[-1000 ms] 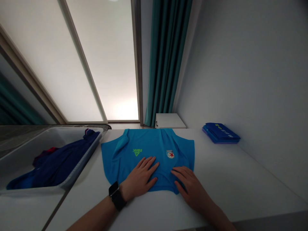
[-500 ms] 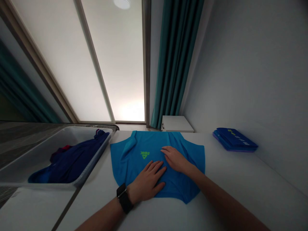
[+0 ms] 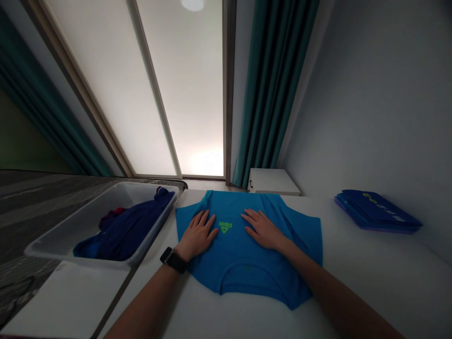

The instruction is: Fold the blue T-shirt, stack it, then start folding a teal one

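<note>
A bright blue T-shirt (image 3: pixel 243 254) lies spread on the white table (image 3: pixel 158 301), its neckline toward me and a green logo on its chest. My left hand (image 3: pixel 198 234), with a black watch on the wrist, rests flat on the shirt left of the logo, fingers spread. To the right of the logo, my right hand (image 3: pixel 263 229) also lies flat on the fabric with its fingers apart. The shirt's far part reaches the table's back edge, and what lies beyond that edge is hidden.
At left stands a translucent white plastic bin (image 3: pixel 81 200) holding dark blue clothes (image 3: pixel 130 230) with a bit of red. A stack of folded blue garments (image 3: pixel 379 212) sits at right by the wall. A white cabinet (image 3: pixel 273 181) is behind the table.
My left hand has moved left and away from me, from the shirt's middle to its left side. The neckline now shows. My right hand stays on the shirt; the view has shifted left.
</note>
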Motion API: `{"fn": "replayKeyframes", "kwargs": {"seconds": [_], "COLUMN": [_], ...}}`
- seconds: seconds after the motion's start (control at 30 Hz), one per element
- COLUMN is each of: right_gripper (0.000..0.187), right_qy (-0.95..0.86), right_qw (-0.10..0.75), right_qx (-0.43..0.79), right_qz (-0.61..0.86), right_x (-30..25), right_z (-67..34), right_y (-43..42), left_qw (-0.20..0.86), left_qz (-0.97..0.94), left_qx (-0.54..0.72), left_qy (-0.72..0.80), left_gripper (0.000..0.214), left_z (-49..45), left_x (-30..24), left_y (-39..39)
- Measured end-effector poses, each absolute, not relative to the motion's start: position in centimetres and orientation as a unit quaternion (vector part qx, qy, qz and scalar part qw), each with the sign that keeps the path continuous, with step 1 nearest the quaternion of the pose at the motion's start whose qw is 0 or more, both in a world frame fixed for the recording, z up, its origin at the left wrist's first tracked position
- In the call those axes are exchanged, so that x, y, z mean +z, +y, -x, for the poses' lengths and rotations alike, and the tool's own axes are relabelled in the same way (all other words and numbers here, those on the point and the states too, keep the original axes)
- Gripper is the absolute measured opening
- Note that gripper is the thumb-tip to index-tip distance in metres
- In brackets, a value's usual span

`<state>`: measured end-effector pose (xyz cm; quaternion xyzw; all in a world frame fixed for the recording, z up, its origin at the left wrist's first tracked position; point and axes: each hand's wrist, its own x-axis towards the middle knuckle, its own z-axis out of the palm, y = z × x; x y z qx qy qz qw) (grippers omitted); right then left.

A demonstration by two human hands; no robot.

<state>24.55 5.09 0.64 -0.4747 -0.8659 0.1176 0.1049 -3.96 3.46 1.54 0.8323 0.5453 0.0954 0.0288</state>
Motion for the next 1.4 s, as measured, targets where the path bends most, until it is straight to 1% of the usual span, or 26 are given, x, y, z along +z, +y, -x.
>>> {"fn": "replayKeyframes", "kwargs": {"seconds": [0.13, 0.2, 0.37, 0.5, 0.73, 0.9, 1.1, 1.2, 1.3, 1.4], "right_gripper": [0.059, 0.061, 0.064, 0.065, 0.063, 0.064, 0.063, 0.062, 0.061, 0.061], "right_qy": [-0.864, -0.862, -0.857, -0.857, -0.853, -0.847, -0.849, -0.851, -0.853, -0.853], "right_qw": [0.079, 0.071, 0.054, 0.057, 0.06, 0.06, 0.06, 0.066, 0.074, 0.077], "right_qx": [0.123, 0.123, 0.128, 0.129, 0.132, 0.136, 0.134, 0.132, 0.132, 0.131], "right_qz": [0.481, 0.487, 0.496, 0.496, 0.5, 0.51, 0.508, 0.504, 0.5, 0.499], "right_x": [1.2, 1.5, 1.7, 1.7, 1.7, 1.9, 2.0, 1.5, 1.0, 0.8], "right_z": [-25.0, -24.9, -24.8, -24.8, -24.7, -24.5, -24.6, -24.8, -25.0, -25.0], "right_y": [4.2, 3.9, 3.7, 3.7, 3.6, 3.4, 3.4, 3.6, 3.8, 3.8], "left_qw": [0.019, -0.009, -0.111, -0.144, -0.06, -0.019, 0.039, 0.065, 0.078, 0.081], "left_qz": [-0.772, -0.754, -0.76, -0.777, -0.762, -0.739, -0.663, -0.625, -0.617, -0.625], "left_qx": [0.06, 0.049, 0.066, 0.091, 0.047, 0.052, 0.084, 0.099, 0.117, 0.139], "left_qy": [0.632, 0.655, 0.637, 0.606, 0.643, 0.672, 0.743, 0.771, 0.775, 0.764], "left_gripper": [0.062, 0.061, 0.048, 0.036, 0.029, 0.024, 0.027, 0.025, 0.024, 0.028], "left_z": [4.6, 4.6, 4.1, 3.1, 1.3, 1.1, 3.6, 5.4, 6.2, 5.9], "left_x": [1.8, 2.5, 4.3, 5.4, 5.1, 4.2, 4.0, 3.8, 3.5, 3.1], "left_y": [3.1, 2.7, 2.9, 6.0, 14.4, 18.0, 19.9, 20.1, 19.7, 18.9]}}
